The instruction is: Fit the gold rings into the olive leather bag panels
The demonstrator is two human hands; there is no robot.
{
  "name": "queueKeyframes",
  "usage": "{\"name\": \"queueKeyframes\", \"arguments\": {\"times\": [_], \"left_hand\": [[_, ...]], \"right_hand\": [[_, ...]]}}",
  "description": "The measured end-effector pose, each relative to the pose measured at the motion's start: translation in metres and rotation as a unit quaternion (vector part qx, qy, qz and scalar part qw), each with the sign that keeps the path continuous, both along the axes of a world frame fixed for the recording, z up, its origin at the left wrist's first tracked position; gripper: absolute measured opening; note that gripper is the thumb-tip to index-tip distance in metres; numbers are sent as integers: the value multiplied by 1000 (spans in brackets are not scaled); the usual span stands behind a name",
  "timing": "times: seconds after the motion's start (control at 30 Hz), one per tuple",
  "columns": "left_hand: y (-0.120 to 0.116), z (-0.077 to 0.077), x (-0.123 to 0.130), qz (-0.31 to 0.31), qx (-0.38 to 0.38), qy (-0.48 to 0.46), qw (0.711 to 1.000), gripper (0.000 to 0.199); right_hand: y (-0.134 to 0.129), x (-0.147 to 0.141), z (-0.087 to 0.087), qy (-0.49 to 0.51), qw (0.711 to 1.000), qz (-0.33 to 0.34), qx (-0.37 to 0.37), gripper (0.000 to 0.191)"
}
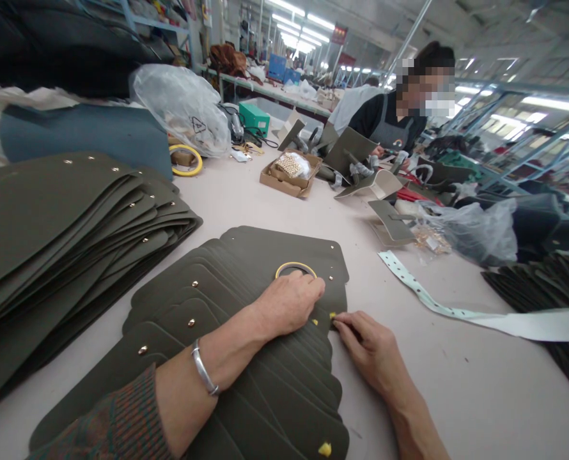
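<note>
Dark olive leather-like panels (265, 377) lie fanned out in front of me, overlapping, with small metal studs near their corners. My left hand (291, 301) rests over the upper panels, its fingers curled around a roll of yellow tape (295, 266); the fingertips are partly hidden. At the panels' right edge my right hand (371, 348) pinches with thumb and forefinger at a small piece of yellow tape (332, 315). Another yellow scrap (315, 322) sits just left of it. A further yellow piece (325, 449) is stuck on the lowest panel.
A tall stack of similar panels (49, 223) stands at left. Farther back are another tape roll (186, 161), a clear plastic bag (181, 105), a green box (254, 119) and a cardboard tray (289, 177). A pale perforated strip (457, 313) lies right. A co-worker (394, 115) works across the table.
</note>
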State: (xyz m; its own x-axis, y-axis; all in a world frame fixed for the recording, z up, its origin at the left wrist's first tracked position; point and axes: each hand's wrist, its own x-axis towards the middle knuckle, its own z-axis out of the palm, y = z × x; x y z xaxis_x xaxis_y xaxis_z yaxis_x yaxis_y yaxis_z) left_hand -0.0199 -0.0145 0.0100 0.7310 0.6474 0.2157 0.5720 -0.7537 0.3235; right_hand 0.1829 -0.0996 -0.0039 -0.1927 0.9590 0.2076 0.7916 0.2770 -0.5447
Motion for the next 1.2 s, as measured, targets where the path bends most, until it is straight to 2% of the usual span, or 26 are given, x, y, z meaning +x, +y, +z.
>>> {"name": "queueKeyframes", "arguments": {"times": [0.2,0.37,0.5,0.57,0.73,0.8,0.87,0.97,1.07,1.2], "left_hand": [[3,1,-1,-17,3,-52,999,9],[3,0,-2,-23,8,-83,996,10],[3,0,-3,-31,-11,-125,992,13],[3,-1,-4,-33,-23,-140,989,14],[4,-3,-4,-33,-37,-151,987,18],[4,-3,-5,-33,-35,-165,985,20],[4,-2,-6,-29,-28,-183,982,22],[2,0,-6,-34,-21,-182,982,32],[-2,2,-4,-47,-24,-153,987,47],[-6,2,-1,-45,-21,-130,990,43]], "right_hand": [[9,-10,-4,-60,998,-1,14,20],[16,-15,-8,-19,995,-98,-11,17],[16,-18,-3,12,985,-147,-85,18],[13,-18,2,36,980,-131,-144,18],[8,-10,16,81,958,-31,-274,19],[8,-4,18,114,949,-19,-294,18],[11,0,17,162,957,-65,-233,19],[16,0,13,216,963,-146,-70,23],[19,-9,11,198,974,-106,36,18],[22,-24,14,130,983,-18,128,17]]}}
